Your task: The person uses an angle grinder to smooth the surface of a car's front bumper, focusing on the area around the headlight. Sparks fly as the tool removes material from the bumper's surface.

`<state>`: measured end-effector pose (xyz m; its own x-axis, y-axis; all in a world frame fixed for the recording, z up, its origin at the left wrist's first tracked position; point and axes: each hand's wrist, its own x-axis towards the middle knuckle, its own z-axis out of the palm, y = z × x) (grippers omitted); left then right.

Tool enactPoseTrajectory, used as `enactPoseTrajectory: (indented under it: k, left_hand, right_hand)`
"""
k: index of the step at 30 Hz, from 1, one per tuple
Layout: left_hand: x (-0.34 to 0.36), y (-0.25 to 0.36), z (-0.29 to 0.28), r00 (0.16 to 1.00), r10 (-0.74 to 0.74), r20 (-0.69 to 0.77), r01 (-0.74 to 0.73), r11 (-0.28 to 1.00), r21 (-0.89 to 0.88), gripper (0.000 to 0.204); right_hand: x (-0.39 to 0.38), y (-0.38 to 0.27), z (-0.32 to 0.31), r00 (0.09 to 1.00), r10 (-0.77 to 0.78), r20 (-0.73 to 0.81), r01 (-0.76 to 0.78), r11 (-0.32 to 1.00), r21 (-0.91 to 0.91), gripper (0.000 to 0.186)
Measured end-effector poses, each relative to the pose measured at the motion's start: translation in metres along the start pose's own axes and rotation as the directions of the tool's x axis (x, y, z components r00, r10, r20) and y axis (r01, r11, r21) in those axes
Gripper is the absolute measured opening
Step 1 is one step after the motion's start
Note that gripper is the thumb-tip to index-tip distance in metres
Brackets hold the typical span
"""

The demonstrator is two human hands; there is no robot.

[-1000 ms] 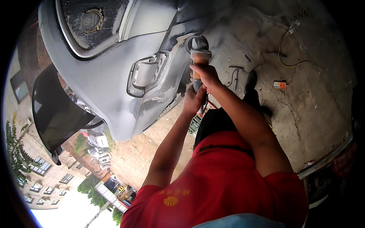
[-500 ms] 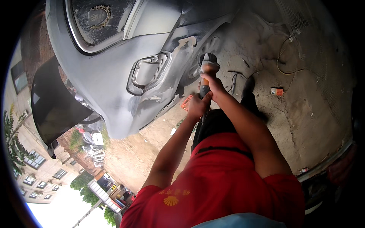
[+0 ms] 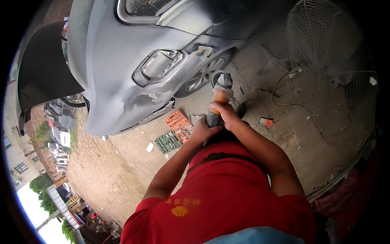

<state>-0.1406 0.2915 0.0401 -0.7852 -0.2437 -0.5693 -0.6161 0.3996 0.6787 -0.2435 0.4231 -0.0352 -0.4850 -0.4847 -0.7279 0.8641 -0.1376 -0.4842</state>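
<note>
I hold an angle grinder in front of me, its orange and dark body pointing away and its dusty grey head at the far end. My right hand is wrapped round the orange body. Lower and to the left, my left hand grips the dark rear part. The grinder's head is close to the car's wheel in this view; I cannot tell whether they touch. Up and to the left is the grey car body, with sanded, patchy areas and a recessed oval opening in its panel.
Open orange and green socket sets lie on the ground left of my hands. Cables run across the right side, near a small orange-and-white box. A wire fan guard stands far right. A dark raised panel juts out at the left.
The view has shifted, so the car appears higher and the socket sets show fully. The grinder sits lower in the picture, with both hands still on it.
</note>
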Motion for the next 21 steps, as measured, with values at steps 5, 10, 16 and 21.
enactPoseTrajectory:
  k: [5,10,16,21]
  left_hand:
    - [-0.011,0.013,-0.018,0.987,-0.021,0.161,0.063,0.964,-0.259,0.066]
    - [-0.038,-0.007,-0.016,0.993,0.052,0.106,-0.011,0.934,-0.358,0.061]
    - [-0.095,-0.021,-0.015,0.996,0.082,-0.030,-0.087,0.960,-0.267,0.059]
    - [-0.104,-0.030,0.000,0.997,0.010,-0.079,-0.033,0.954,-0.300,0.066]
  right_hand:
    - [-0.031,-0.019,0.024,0.986,-0.141,-0.092,0.129,0.984,-0.120,0.039]
    - [-0.048,0.006,0.037,0.980,-0.157,-0.122,0.141,0.981,-0.132,0.043]
    - [-0.074,0.037,0.046,0.996,-0.068,-0.065,0.060,0.991,-0.124,0.036]
    - [-0.089,0.030,0.058,0.998,0.011,0.069,-0.001,0.990,-0.139,0.038]
